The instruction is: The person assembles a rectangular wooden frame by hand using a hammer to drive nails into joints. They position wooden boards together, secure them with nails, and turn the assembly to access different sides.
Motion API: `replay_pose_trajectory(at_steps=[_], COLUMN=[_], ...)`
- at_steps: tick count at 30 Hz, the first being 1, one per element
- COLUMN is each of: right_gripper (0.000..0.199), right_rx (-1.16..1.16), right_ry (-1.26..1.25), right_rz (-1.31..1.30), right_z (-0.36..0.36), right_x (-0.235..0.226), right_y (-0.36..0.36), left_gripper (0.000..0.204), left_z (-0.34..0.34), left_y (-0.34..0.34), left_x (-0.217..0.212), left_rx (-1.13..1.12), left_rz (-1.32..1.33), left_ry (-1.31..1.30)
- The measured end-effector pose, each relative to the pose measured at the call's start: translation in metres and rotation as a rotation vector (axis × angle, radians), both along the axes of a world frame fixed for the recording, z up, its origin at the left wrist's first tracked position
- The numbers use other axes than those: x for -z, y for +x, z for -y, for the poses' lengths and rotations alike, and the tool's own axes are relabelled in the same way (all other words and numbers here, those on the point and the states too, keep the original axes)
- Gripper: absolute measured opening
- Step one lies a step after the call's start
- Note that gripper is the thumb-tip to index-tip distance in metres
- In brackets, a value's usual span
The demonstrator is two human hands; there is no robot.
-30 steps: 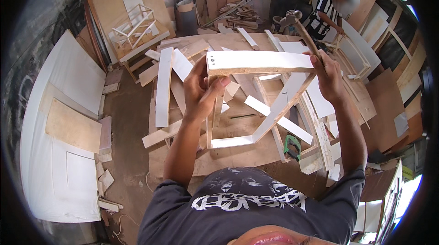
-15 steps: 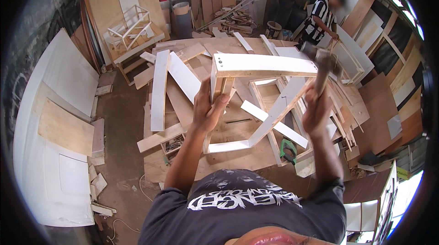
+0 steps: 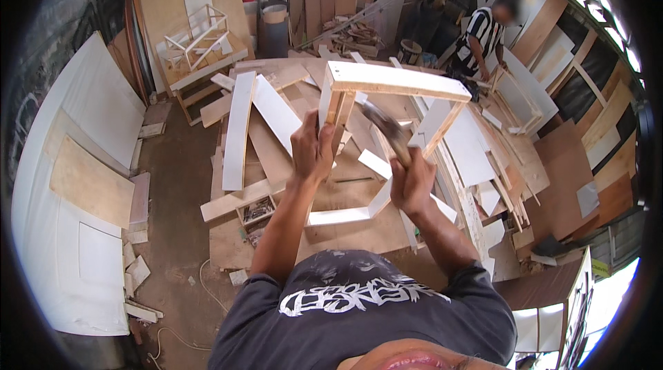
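Note:
My left hand [image 3: 314, 148] is closed around the left upright of a four-sided wooden frame [image 3: 400, 83], faced in white with raw wood edges. The frame is held up on its side above the worktable, and dark fastener heads dot its top left corner. In my right hand [image 3: 414, 180] is a hammer [image 3: 388, 128], gripped by its handle. Its blurred head lies inside the frame opening, close to the left upright under the top board. Whether it touches the wood I cannot tell.
White boards [image 3: 239, 132] and offcuts lie scattered over the plywood worktable [image 3: 231, 249]. A small compartmented box [image 3: 257, 209] of hardware sits beside my left forearm. At the back right, another person [image 3: 480, 39] in a striped shirt handles a slim wooden frame [image 3: 518, 101]. Large panels [image 3: 83, 183] line the left wall.
My right hand has swung the hammer from above the frame's right end, leftward and down into the opening. My left hand keeps its grip, and the frame has tilted slightly.

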State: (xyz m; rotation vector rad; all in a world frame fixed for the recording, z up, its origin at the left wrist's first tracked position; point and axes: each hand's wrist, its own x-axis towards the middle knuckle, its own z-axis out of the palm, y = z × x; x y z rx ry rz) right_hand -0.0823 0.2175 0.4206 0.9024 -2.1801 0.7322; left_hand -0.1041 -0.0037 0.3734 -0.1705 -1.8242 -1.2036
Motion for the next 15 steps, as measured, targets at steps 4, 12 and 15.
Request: replay_pose_trajectory(at_steps=[4, 12, 15], right_gripper=[0.016, 0.035, 0.048], right_rx=[0.073, -0.113, -0.126], right_ry=[0.094, -0.193, 0.033], right_rz=[0.048, 0.345, 0.612], right_z=[0.003, -0.006, -0.014], right_x=[-0.011, -0.086, -0.146], right_y=[0.009, 0.022, 0.010], left_gripper=[0.054, 0.040, 0.036], left_z=[-0.004, -0.010, -0.009], left_y=[0.003, 0.015, 0.022], left_x=[0.002, -0.009, -0.012], left_rx=[0.042, 0.114, 0.075], left_rz=[-0.039, -0.033, -0.006], left_ry=[0.014, 0.066, 0.072])
